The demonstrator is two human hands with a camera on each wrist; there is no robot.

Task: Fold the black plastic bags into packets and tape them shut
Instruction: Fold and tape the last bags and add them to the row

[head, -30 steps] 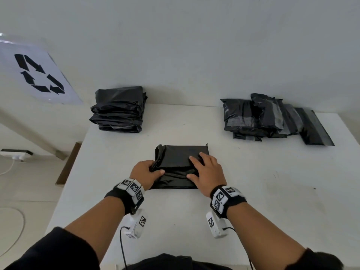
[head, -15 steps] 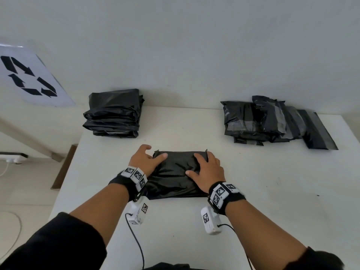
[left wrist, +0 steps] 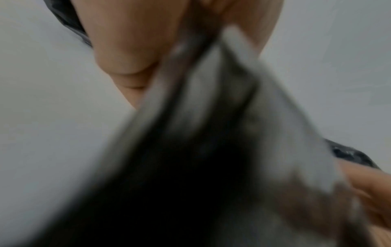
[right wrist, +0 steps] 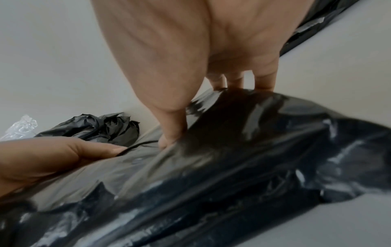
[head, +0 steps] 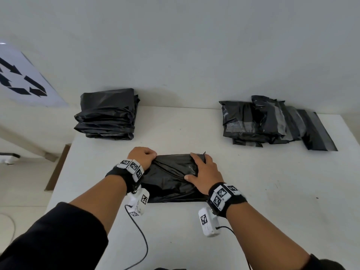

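A black plastic bag [head: 171,182], partly folded, lies on the white table [head: 272,201] in front of me. My left hand [head: 151,155] is curled into a fist at the bag's far left corner and grips the plastic there. In the left wrist view the bag [left wrist: 211,133] is a blur running up into that hand [left wrist: 131,41]. My right hand [head: 202,168] lies flat on the bag's right part, fingers stretched to the far edge. In the right wrist view its thumb [right wrist: 169,133] presses on the glossy bag [right wrist: 253,158].
A stack of folded black bags [head: 107,115] sits at the back left by the wall. A pile of taped black packets [head: 272,123] lies at the back right. The table's left edge drops to the floor. A recycling sign [head: 19,80] hangs on the left.
The bag's raised far flap has been pressed down flat. Both hands slid toward the far edge, and the left hand went from resting on the bag to a fist gripping its corner.
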